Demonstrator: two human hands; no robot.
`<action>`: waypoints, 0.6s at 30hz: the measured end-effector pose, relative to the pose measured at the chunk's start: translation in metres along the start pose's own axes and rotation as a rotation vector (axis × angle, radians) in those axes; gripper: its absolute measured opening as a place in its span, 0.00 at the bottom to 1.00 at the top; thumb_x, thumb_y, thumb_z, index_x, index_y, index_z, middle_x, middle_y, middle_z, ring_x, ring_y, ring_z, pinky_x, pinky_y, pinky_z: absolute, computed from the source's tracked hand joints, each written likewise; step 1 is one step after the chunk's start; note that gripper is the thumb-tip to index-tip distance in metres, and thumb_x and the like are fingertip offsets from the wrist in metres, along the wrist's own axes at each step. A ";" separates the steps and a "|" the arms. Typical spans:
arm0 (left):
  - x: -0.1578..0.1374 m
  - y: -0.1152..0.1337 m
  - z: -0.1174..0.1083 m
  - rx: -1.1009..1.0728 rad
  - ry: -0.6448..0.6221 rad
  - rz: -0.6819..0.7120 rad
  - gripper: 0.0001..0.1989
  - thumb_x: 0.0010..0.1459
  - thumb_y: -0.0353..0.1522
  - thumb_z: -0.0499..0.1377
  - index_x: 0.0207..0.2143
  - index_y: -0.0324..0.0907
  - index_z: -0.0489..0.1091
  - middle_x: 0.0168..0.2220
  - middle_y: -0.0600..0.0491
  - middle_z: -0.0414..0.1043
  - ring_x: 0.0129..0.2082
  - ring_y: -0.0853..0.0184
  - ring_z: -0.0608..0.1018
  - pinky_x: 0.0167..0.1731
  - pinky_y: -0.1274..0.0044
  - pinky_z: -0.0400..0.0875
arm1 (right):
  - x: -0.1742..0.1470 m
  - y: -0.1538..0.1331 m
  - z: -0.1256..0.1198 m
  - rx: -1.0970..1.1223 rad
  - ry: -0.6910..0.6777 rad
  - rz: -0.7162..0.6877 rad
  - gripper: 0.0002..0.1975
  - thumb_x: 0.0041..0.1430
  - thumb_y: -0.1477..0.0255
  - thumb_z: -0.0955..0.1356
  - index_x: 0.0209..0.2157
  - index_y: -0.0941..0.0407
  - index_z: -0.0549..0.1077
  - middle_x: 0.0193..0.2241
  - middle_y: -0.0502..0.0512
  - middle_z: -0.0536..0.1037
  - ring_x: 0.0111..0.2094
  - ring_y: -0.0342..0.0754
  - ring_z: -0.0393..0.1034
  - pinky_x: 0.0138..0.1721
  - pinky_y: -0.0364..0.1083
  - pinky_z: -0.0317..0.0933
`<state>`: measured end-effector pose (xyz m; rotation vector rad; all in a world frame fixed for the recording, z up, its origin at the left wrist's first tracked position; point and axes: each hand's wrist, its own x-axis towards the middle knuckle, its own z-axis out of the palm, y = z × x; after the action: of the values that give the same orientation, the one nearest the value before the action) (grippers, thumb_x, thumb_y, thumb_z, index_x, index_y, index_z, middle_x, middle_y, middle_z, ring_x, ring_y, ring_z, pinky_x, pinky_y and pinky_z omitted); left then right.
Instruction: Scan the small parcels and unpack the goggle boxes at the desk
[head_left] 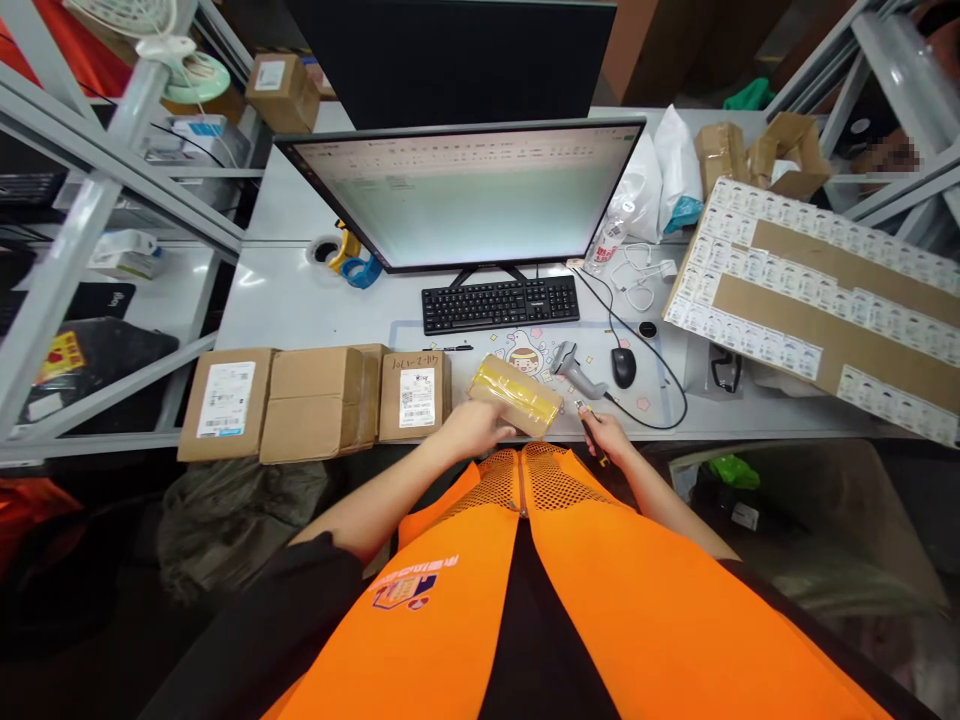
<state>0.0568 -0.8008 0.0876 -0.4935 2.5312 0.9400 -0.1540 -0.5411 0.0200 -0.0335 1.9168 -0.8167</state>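
Yellow-and-brown parcel (517, 393), orange vest (450, 640)

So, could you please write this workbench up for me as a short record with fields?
Left hand: grips the near side of a brown cardboard parcel wrapped in yellowish tape
Right hand: holds a slim black-and-yellow tool with a metal tip, probably a cutter
Right of parcel: grey handheld scanner, then black computer mouse
Left of parcel: row of brown cardboard boxes
Beyond parcel: black keyboard, wide black-framed monitor
Screen: lit, text too small to read
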 end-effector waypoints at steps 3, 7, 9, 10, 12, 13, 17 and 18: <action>0.038 -0.011 -0.012 0.244 0.090 0.164 0.60 0.52 0.46 0.78 0.81 0.44 0.58 0.82 0.34 0.50 0.81 0.31 0.51 0.77 0.44 0.46 | -0.001 -0.003 0.005 0.011 -0.006 -0.016 0.30 0.70 0.41 0.68 0.28 0.51 0.66 0.16 0.48 0.71 0.16 0.45 0.65 0.17 0.42 0.59; 0.063 -0.023 0.003 0.301 0.016 0.211 0.69 0.44 0.43 0.82 0.83 0.42 0.53 0.81 0.30 0.50 0.80 0.28 0.50 0.76 0.39 0.34 | -0.002 -0.008 0.011 0.010 -0.075 -0.085 0.26 0.69 0.46 0.71 0.29 0.52 0.68 0.21 0.49 0.76 0.21 0.46 0.71 0.23 0.43 0.65; 0.055 -0.025 0.017 0.287 0.086 0.177 0.67 0.48 0.47 0.80 0.83 0.43 0.53 0.79 0.29 0.55 0.78 0.28 0.55 0.75 0.37 0.37 | -0.002 -0.012 0.015 0.013 -0.103 -0.120 0.24 0.67 0.46 0.72 0.34 0.51 0.69 0.21 0.47 0.76 0.21 0.46 0.71 0.23 0.43 0.65; 0.048 -0.025 0.024 0.277 0.114 0.140 0.66 0.50 0.50 0.79 0.83 0.43 0.53 0.78 0.29 0.56 0.76 0.27 0.57 0.74 0.36 0.39 | -0.002 -0.013 0.018 0.014 -0.113 -0.144 0.23 0.67 0.46 0.72 0.36 0.51 0.70 0.21 0.45 0.75 0.20 0.46 0.70 0.22 0.42 0.65; 0.032 -0.024 0.037 0.255 0.147 0.055 0.66 0.51 0.55 0.77 0.84 0.44 0.52 0.77 0.28 0.57 0.75 0.26 0.58 0.71 0.33 0.43 | -0.002 -0.016 0.023 0.010 -0.125 -0.192 0.22 0.68 0.45 0.71 0.38 0.50 0.69 0.20 0.44 0.74 0.19 0.46 0.69 0.21 0.42 0.63; 0.026 -0.024 0.042 0.246 0.156 0.025 0.66 0.52 0.57 0.76 0.84 0.44 0.52 0.77 0.27 0.57 0.75 0.26 0.58 0.71 0.33 0.44 | -0.001 -0.018 0.026 0.003 -0.121 -0.213 0.22 0.69 0.45 0.70 0.38 0.50 0.68 0.19 0.44 0.73 0.19 0.46 0.68 0.21 0.42 0.61; 0.015 -0.020 0.053 0.208 0.183 -0.030 0.65 0.54 0.60 0.74 0.84 0.46 0.52 0.77 0.28 0.56 0.75 0.27 0.58 0.69 0.35 0.52 | 0.005 -0.022 0.030 -0.074 -0.102 -0.287 0.21 0.72 0.48 0.67 0.34 0.49 0.65 0.17 0.44 0.70 0.17 0.45 0.65 0.20 0.42 0.58; 0.015 -0.020 0.053 0.202 0.184 -0.039 0.64 0.54 0.60 0.75 0.84 0.46 0.52 0.78 0.29 0.56 0.75 0.27 0.57 0.69 0.36 0.54 | 0.006 -0.023 0.030 -0.102 -0.106 -0.301 0.20 0.72 0.49 0.66 0.34 0.49 0.65 0.17 0.43 0.69 0.16 0.46 0.65 0.20 0.42 0.58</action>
<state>0.0655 -0.7814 0.0327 -0.5879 2.7320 0.6408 -0.1396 -0.5763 0.0201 -0.4286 1.8762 -0.8951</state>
